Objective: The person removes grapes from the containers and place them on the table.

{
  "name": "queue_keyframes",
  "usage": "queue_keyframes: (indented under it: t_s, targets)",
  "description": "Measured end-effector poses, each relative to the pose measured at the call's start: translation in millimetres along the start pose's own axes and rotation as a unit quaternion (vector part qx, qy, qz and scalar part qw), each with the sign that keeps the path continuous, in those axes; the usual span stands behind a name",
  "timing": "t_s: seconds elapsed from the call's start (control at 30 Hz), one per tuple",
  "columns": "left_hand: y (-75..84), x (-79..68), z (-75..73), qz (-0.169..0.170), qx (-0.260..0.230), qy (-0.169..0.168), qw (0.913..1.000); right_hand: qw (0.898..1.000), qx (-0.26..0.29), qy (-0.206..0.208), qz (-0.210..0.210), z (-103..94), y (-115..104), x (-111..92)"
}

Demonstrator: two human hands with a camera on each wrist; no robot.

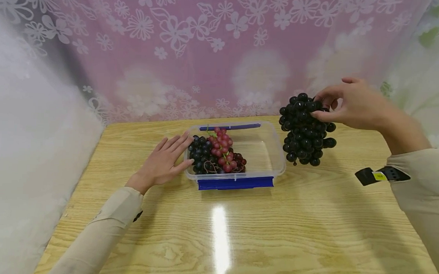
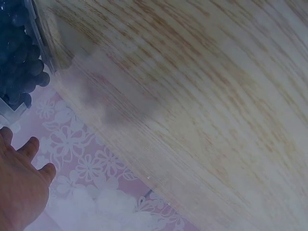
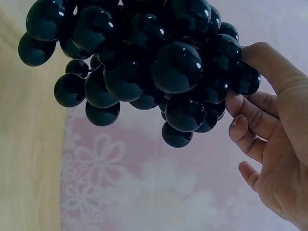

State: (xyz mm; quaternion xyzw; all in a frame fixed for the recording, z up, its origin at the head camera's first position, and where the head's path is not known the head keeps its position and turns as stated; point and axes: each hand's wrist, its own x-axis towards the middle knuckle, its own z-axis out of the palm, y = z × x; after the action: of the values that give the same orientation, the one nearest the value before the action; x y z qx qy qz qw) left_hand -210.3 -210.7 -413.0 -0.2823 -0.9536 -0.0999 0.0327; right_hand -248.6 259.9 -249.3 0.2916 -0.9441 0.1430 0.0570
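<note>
My right hand (image 1: 349,104) pinches the top of a bunch of black grapes (image 1: 304,132), which hangs to the right of a clear plastic box (image 1: 268,149). In the right wrist view, thumb and fingertips meet at the side of the black grapes (image 3: 178,67). My left hand (image 1: 165,161) lies with straight, spread fingers at the box's left rim. Inside the box's left half sit dark blue grapes (image 1: 201,152), a red bunch (image 1: 222,147) with a green stem, and dark red grapes (image 1: 239,160) partly behind it. The left wrist view catches the left hand (image 2: 24,183) beside the box.
The box has blue latch flaps (image 1: 236,182) along its front and back sides. It stands near the back edge of a wooden table (image 1: 171,233). A pink floral curtain (image 1: 207,71) hangs right behind, and pale cloth (image 1: 28,145) borders the left side.
</note>
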Motion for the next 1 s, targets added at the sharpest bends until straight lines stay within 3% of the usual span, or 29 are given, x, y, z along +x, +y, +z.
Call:
queue_keyframes:
  t_s: [0.4,1.0]
  targets:
    - [-0.2,2.9,1.0,0.005,-0.01,-0.004,0.9999,0.998,0.037,-0.051,0.028,33.0,16,0]
    - [-0.1,-0.2,1.7,0.003,-0.016,0.003,0.9999,0.994,0.101,-0.037,0.032,83.4,41,-8]
